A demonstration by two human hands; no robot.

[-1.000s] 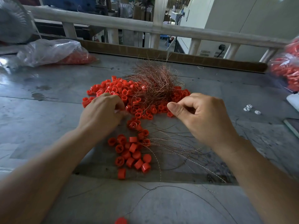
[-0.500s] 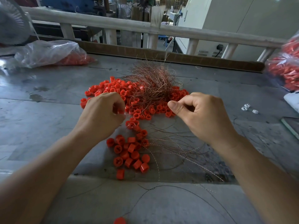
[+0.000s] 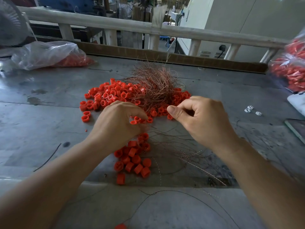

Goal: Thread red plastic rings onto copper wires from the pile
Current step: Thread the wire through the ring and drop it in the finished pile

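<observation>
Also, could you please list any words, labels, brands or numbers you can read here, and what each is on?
None can be read. The red plastic rings, the clear plastic bag and the grey metal table show no print; small patches low on the pale cabinet are too blurred.

Wire tangle (image 3: 155,86) atop ring pile (image 3: 113,95) (on the table (image 3: 49,123)), between left bag (image 3: 46,55) and right bag (image 3: 288,70).

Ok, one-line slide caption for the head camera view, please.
Left hand picks at red plastic rings; right hand pinches at a tangle of copper wires on a grey table.
</observation>
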